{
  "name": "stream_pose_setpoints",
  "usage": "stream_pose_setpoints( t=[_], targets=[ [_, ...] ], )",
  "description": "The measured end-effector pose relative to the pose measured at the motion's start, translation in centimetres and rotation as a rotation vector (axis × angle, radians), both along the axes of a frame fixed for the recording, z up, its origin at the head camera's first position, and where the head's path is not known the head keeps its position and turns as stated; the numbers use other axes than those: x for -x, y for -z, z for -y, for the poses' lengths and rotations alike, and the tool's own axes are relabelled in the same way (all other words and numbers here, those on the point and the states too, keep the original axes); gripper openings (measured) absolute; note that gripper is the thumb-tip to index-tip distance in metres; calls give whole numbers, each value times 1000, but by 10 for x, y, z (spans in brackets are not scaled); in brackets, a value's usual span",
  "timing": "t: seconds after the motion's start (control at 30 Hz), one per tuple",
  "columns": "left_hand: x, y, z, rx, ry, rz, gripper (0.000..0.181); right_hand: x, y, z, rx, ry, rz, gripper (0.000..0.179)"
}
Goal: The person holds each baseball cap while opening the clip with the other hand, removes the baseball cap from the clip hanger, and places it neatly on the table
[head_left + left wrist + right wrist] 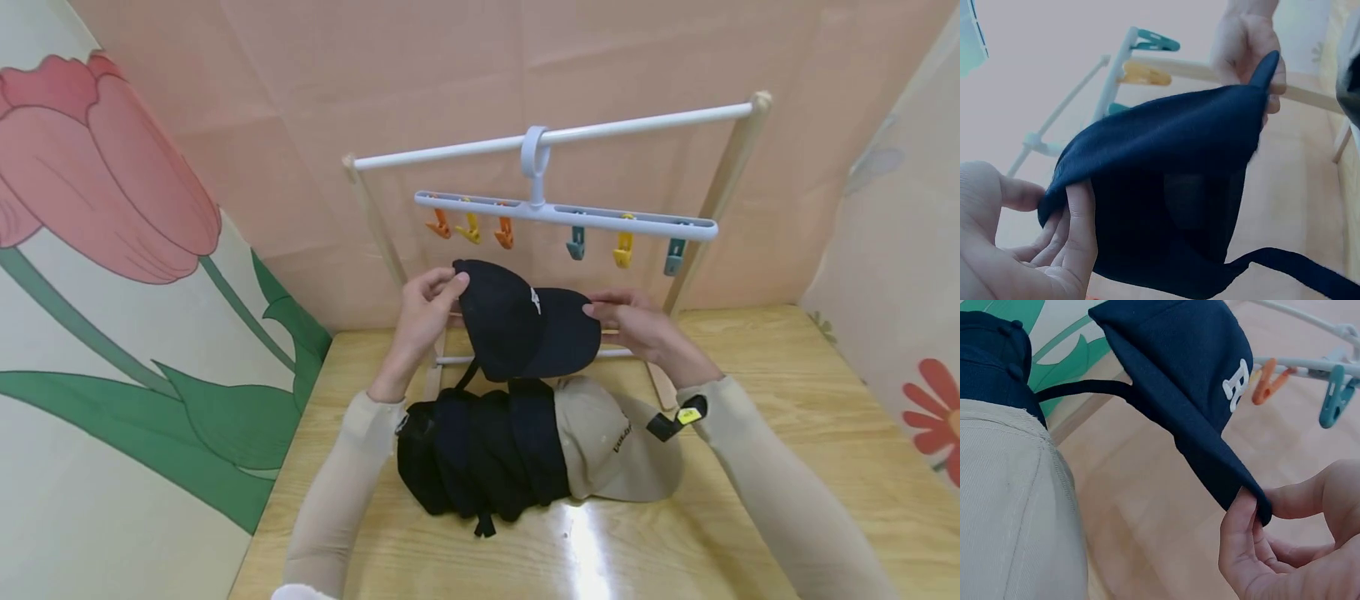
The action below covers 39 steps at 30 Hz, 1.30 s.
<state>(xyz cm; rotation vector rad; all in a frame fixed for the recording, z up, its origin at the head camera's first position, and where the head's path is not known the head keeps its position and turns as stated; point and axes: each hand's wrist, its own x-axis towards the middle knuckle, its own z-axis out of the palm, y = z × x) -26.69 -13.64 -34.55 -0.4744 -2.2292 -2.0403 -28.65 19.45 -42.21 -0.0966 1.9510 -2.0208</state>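
Observation:
A dark navy baseball cap (498, 321) with a white letter on its front is held up between both hands, below the clip hanger (637, 225). My left hand (426, 310) pinches the back edge of its crown, thumb outside and fingers inside, as the left wrist view shows. The brim's edge is pinched by my right hand (637, 323), clearest in the right wrist view. From the cap a dark strap (1085, 387) trails down toward a row of stacked caps. Nearest in that row is a beige cap (600, 433), beside several dark caps (480, 450) on the table.
A white rod (637, 125) on wooden posts (720, 192) carries the hanger by its ring (535, 154). Orange, yellow and teal clips (576, 243) dangle from the hanger. A wooden table (360, 542) lies beneath, with a peach cloth (300, 100) behind and flower-printed panels (112, 167) at both sides.

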Motion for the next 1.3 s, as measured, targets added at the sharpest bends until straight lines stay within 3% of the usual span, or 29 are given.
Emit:
stream_pose_setpoints(
  t=[0.17,0.4,0.67,1.0,1.3],
  targets=[
    [-8,-6,-3,-3,56,3,33,-2,-1,-4,21,-25,30,42],
    [-16,-13,-7,-24,90,-13,36,-6,-3,-6,72,-37,71,41],
    [-18,-20,-11,-78,141,-10,38,-11,-10,-12,171,-43,91,18],
    [-23,-33,-20,-103,193,-43,26,-20,-17,-19,218,-85,43,20],
    [-29,-34,-27,-110,248,-86,18,-31,-21,-33,220,-100,11,21]
  ],
)
